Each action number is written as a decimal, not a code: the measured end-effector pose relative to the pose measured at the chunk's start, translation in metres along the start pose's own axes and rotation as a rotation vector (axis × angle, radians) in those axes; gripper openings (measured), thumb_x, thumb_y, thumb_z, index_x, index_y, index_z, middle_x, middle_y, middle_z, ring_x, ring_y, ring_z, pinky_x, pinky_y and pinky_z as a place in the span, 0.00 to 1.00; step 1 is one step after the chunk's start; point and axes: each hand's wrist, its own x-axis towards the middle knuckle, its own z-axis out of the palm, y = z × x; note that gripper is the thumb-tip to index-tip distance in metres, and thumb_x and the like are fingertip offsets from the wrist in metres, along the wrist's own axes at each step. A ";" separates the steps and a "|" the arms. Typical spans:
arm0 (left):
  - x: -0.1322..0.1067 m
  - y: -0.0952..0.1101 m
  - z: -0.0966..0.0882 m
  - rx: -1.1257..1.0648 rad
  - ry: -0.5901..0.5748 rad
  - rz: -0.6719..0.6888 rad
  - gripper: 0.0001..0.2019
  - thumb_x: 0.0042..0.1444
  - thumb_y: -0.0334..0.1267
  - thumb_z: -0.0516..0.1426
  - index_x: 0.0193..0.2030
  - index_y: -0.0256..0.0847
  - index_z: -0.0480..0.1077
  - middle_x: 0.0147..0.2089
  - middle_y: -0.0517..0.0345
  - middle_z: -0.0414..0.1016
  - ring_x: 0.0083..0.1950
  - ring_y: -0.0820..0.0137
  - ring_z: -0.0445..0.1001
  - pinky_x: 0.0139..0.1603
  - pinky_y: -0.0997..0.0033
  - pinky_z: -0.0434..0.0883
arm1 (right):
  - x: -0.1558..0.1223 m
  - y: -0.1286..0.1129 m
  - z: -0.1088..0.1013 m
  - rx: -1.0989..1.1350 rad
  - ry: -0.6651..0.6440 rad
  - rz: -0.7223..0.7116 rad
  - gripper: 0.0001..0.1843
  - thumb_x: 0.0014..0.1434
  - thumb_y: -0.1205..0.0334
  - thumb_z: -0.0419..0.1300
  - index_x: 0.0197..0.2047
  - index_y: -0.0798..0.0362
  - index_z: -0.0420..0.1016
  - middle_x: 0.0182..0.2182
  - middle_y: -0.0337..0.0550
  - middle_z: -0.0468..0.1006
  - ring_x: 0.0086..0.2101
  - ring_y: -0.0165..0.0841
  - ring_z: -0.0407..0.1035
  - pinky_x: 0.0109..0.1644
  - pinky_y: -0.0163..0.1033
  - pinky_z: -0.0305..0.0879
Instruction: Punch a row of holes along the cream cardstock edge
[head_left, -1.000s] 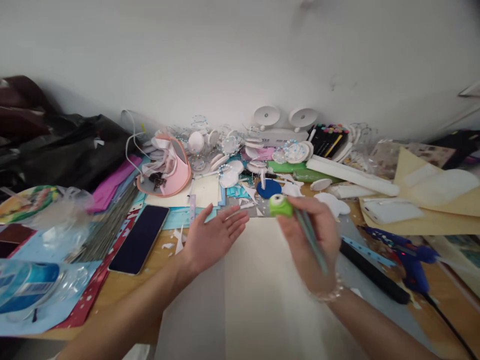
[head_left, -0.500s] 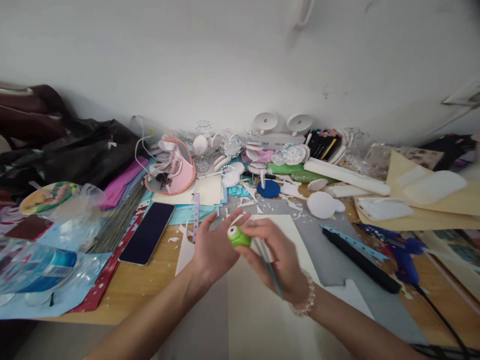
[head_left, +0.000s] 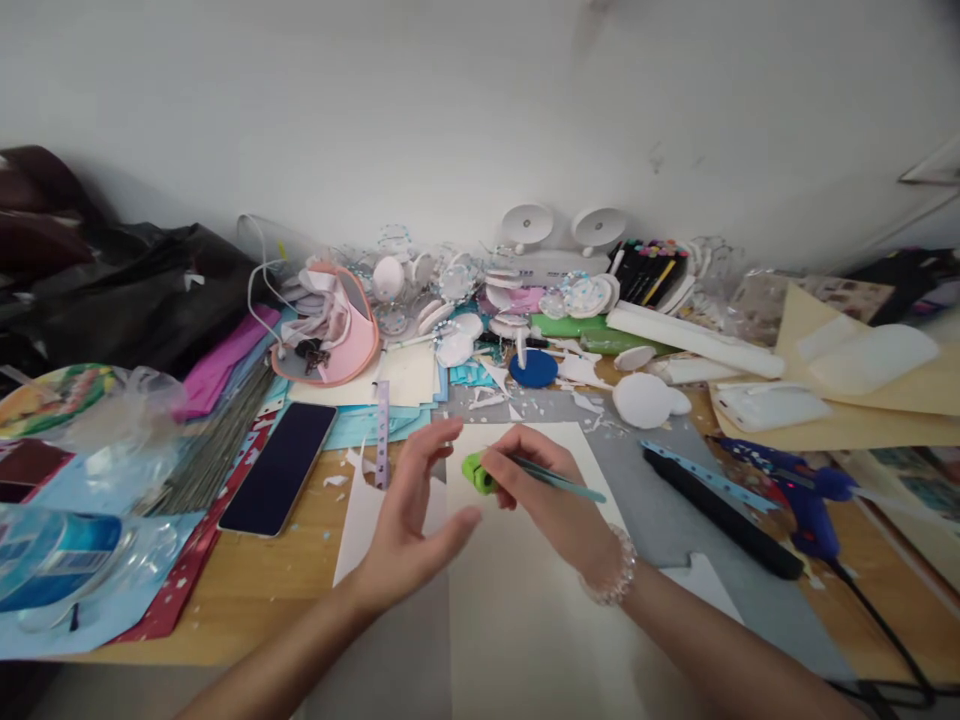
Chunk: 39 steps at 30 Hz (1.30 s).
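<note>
Over the cream sheet of paper [head_left: 525, 620], my right hand [head_left: 559, 490] is closed around a small bright green object [head_left: 478, 472] with a dark spot on it, pinched at the fingertips. A thin teal stick [head_left: 566, 482] also sits in this hand, its end poking out toward the right. Whether the green object and the stick are one piece I cannot tell. To the left, my left hand [head_left: 409, 530] holds nothing. Its thumb is spread from its curved fingers, near the green object but apart from it.
A phone [head_left: 279, 468] lies at left, near a plastic bottle [head_left: 60, 555]. A pink visor [head_left: 352, 335], white foam pieces [head_left: 643, 400] and a blue disc [head_left: 533, 368] crowd the back. A black stick-like tool [head_left: 720, 515] and a blue glue gun [head_left: 806, 495] lie at right.
My left hand has turned from palm up to side-on and moved slightly left. My right hand has rotated, so the teal stick now points right instead of down toward me. The view shifted slightly.
</note>
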 end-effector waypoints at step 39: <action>-0.030 0.015 -0.024 0.045 0.000 -0.483 0.10 0.57 0.43 0.55 0.36 0.38 0.69 0.34 0.55 0.71 0.35 0.71 0.67 0.38 0.72 0.66 | 0.000 0.038 -0.137 -1.355 0.181 -0.424 0.22 0.52 0.77 0.47 0.46 0.52 0.73 0.43 0.55 0.69 0.43 0.49 0.64 0.48 0.56 0.60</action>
